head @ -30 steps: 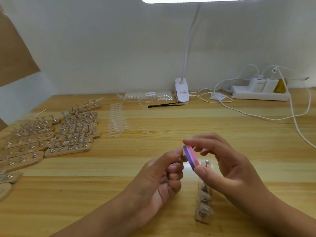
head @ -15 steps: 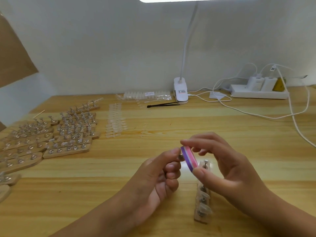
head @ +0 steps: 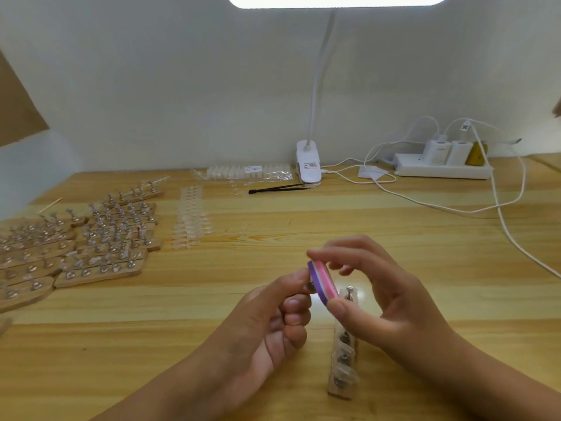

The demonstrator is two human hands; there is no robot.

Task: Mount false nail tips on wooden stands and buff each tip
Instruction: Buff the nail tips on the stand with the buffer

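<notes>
With your left hand (head: 270,326) pinching the peg (head: 310,287) just left of the wooden stand (head: 341,388) and your right hand (head: 391,302) gripping the buffer (head: 323,282), treat the hidden nail tip as probably light, thin and bendy: hold the peg.

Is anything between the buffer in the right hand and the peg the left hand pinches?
Nothing visible. The right hand holds the buffer right beside the peg pinched by the left hand, with no gap I can make out between them. The stand lies on the table below, out of the way.
</notes>
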